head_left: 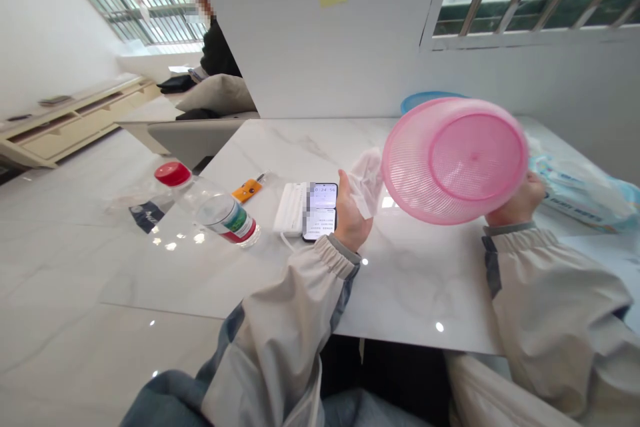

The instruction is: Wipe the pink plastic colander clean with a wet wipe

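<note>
left grip (354,217) loosely open, white tissue (367,181) against it; right grip (520,203) clamped on pink basket (470,163) at edge.

Baggy beige jacket sleeves (280,320), dark blue-grey patches, gathered elastic cuffs (336,259); grey inner cuffs (510,228) showing; blue-grey trousers (167,400).

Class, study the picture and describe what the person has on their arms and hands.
Both sleeves are loose, pale beige-grey, with dark blue-grey patches and gathered cuffs; darker grey inner cuffs peek out. The left hand and right hand show no gloves.
</note>
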Demonstrator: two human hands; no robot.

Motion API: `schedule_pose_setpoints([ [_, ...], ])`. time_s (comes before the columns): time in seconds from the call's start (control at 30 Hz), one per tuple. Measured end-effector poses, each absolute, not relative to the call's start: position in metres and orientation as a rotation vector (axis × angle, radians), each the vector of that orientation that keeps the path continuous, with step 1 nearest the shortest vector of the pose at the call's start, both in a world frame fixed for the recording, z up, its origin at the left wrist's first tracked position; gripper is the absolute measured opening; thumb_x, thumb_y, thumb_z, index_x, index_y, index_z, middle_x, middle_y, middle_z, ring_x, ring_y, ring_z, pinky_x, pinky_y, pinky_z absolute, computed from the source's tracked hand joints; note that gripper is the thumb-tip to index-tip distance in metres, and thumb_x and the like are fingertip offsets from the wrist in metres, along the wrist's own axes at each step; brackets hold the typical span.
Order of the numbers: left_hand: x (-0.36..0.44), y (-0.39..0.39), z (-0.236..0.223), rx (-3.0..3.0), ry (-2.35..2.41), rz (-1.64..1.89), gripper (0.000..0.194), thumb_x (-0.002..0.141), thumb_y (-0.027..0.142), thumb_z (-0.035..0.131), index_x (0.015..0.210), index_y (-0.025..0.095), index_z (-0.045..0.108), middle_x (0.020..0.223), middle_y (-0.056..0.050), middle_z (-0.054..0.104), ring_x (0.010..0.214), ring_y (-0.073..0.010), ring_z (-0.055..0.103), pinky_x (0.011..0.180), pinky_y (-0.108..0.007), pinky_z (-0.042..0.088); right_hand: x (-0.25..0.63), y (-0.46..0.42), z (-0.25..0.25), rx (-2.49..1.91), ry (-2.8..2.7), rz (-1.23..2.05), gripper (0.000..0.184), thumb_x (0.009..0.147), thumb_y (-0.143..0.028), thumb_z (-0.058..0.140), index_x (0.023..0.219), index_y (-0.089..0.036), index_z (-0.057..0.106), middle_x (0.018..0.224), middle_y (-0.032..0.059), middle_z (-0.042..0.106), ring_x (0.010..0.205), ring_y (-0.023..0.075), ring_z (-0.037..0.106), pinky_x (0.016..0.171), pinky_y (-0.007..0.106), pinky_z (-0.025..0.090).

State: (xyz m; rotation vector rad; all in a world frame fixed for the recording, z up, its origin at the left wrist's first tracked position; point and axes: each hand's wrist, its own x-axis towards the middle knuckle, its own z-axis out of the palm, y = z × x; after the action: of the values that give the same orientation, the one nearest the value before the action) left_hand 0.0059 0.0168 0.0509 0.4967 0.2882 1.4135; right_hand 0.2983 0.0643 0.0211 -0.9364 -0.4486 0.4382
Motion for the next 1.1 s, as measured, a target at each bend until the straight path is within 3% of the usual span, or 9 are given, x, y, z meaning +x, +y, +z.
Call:
schedule_pose_setpoints([
  [0.13,0.004,0.010,0.061,0.520,0.206,1.409,0.064,0.113,0.062,0.031,0.154,0.027,0.063,0.163,-0.007,0.059,0.166,-0.0284,0.035,0.133,-0.051,0.038,0.293,0.061,0.017,-0.978,-0.455,0.423,0.041,0.092,-0.008,0.063,0.054,-0.019,0.056,0.062,-0.0014,0.048,0.057,0.0103,0.039,0.055,0.026,0.034],
  [0.3,-0.002,0.005,0.064,0.482,0.248,1.284,0.065,0.109,0.067,0.037,0.157,0.029,0.061,0.163,-0.007,0.060,0.164,-0.0298,0.039,0.131,-0.051,0.040,0.301,0.063,0.014,-0.963,-0.410,0.413,0.031,0.084,-0.016,0.073,0.056,-0.019,0.060,0.063,-0.0005,0.053,0.058,0.0108,0.043,0.053,0.025,0.035],
  [0.47,-0.003,0.003,0.063,0.492,0.236,1.200,0.074,0.105,0.077,0.037,0.157,0.029,0.061,0.162,-0.008,0.061,0.161,-0.0309,0.045,0.131,-0.052,0.041,0.300,0.063,0.017,-0.995,-0.389,0.401,0.033,0.088,-0.020,0.070,0.056,-0.019,0.062,0.062,0.0007,0.056,0.058,0.0120,0.043,0.051,0.026,0.035],
  [0.93,-0.004,0.000,0.066,0.467,0.209,1.198,0.072,0.107,0.075,0.037,0.158,0.029,0.059,0.158,-0.009,0.064,0.159,-0.0309,0.048,0.130,-0.052,0.042,0.294,0.057,0.023,-1.034,-0.415,0.447,0.046,0.097,-0.018,0.069,0.054,-0.019,0.052,0.057,-0.0026,0.047,0.054,0.0095,0.036,0.054,0.028,0.027],
  [1.1,0.000,0.001,0.070,0.601,0.275,1.345,0.076,0.108,0.075,0.025,0.160,0.029,0.057,0.161,-0.008,0.062,0.162,-0.0288,0.044,0.132,-0.049,0.040,0.291,0.058,0.021,-1.044,-0.436,0.460,0.042,0.099,-0.018,0.067,0.058,-0.018,0.057,0.057,-0.0029,0.050,0.054,0.0088,0.037,0.054,0.027,0.029],
])
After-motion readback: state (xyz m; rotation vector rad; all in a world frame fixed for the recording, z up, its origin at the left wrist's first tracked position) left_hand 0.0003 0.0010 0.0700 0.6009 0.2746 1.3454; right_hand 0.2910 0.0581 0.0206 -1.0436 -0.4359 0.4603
